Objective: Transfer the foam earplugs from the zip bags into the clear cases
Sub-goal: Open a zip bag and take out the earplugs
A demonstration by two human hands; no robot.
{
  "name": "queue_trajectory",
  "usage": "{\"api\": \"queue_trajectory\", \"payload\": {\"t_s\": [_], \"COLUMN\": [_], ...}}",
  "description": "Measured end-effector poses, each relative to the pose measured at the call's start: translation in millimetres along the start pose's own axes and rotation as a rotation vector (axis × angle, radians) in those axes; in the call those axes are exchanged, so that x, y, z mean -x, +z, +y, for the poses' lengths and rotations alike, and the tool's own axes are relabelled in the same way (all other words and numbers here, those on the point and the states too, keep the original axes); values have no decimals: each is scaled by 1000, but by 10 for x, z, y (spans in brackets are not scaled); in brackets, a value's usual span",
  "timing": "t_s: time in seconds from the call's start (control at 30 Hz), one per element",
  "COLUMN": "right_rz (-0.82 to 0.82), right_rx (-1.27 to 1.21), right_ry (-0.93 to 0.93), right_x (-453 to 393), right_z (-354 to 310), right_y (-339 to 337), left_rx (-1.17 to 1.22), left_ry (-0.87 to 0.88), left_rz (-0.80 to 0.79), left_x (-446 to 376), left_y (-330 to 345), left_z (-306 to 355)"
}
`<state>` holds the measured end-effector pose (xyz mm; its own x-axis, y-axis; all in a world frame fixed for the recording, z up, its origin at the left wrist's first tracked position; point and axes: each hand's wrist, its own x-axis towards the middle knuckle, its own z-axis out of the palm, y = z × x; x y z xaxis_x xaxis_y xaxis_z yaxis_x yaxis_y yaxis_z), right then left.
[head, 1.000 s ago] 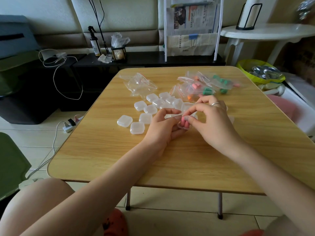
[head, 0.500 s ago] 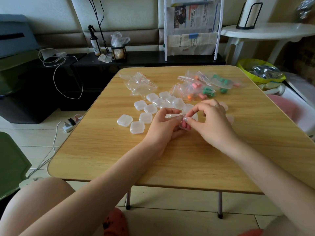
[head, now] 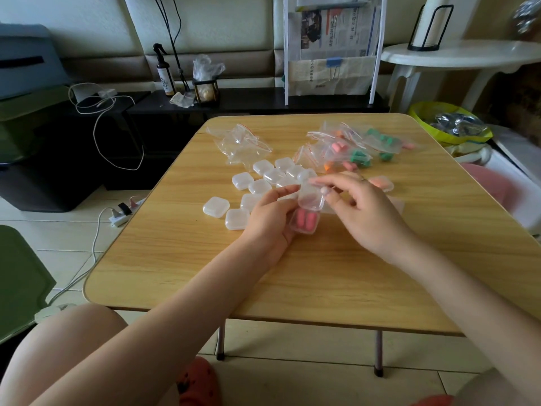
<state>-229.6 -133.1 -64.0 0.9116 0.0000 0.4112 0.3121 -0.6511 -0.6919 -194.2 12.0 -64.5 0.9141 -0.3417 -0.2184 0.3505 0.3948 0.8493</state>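
Note:
My left hand (head: 268, 219) holds a small clear case (head: 314, 230) just above the wooden table (head: 292, 276). Two pink foam earplugs (head: 304, 221) lie in its base, and its hinged lid (head: 311, 199) stands up. My right hand (head: 370, 213) pinches the lid's top edge between thumb and forefinger. Several shut, empty clear cases (head: 265, 174) lie behind my left hand. Zip bags (head: 345, 150) of pink, orange and green earplugs sit at the far right. A shut case with peach earplugs (head: 381, 183) lies beyond my right hand.
Empty zip bags (head: 240, 142) are piled at the far left of the table. A white side table (head: 456, 58) and a yellow bin (head: 448, 127) stand to the right. A power strip (head: 121, 213) and white cables lie on the floor to the left.
The case was hidden between both hands while my right fingers pressed the pink earplugs in. Now my right hand has drawn up to the lid, and the filled base shows.

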Motion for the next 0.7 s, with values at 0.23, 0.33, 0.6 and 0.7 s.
{"api": "queue_trajectory", "payload": {"t_s": [0.23, 0.33, 0.6, 0.7], "right_rz": [71, 111, 173, 199], "right_rx": [95, 108, -160, -230], "right_ry": [-55, -29, 214, 326], "right_x": [65, 67, 17, 1], "right_z": [-8, -21, -5, 3], "right_y": [121, 124, 51, 20], "left_rx": [119, 70, -424, -818], "left_ry": [-41, -35, 122, 264], "left_rz": [-13, -10, -166, -363], "left_x": [35, 26, 98, 122], "left_y": [13, 13, -31, -72], "left_z": [10, 7, 141, 143]}}
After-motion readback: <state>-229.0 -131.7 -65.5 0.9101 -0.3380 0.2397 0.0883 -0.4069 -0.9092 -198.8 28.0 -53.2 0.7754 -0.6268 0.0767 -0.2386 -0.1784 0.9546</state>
